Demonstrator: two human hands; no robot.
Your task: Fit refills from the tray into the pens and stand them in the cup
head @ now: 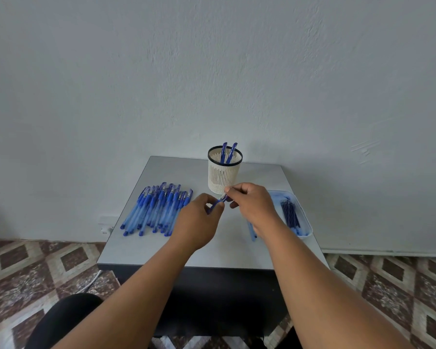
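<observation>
Both hands grip one blue pen (pixel 218 203) above the counter (pixel 212 248): left hand (pixel 199 222) and right hand (pixel 249 205) pinching it before the cup (pixel 224 175), tray (pixel 305 222) alongside

Blue pen (pixel 218 202) held mid-table — cup (pixel 224 172) behind.

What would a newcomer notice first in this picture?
Two hands meet at the table's middle, the left hand and right hand gripping one blue pen. Behind stands a cream mesh cup holding two pens; a pile of blue pens lies left.
</observation>
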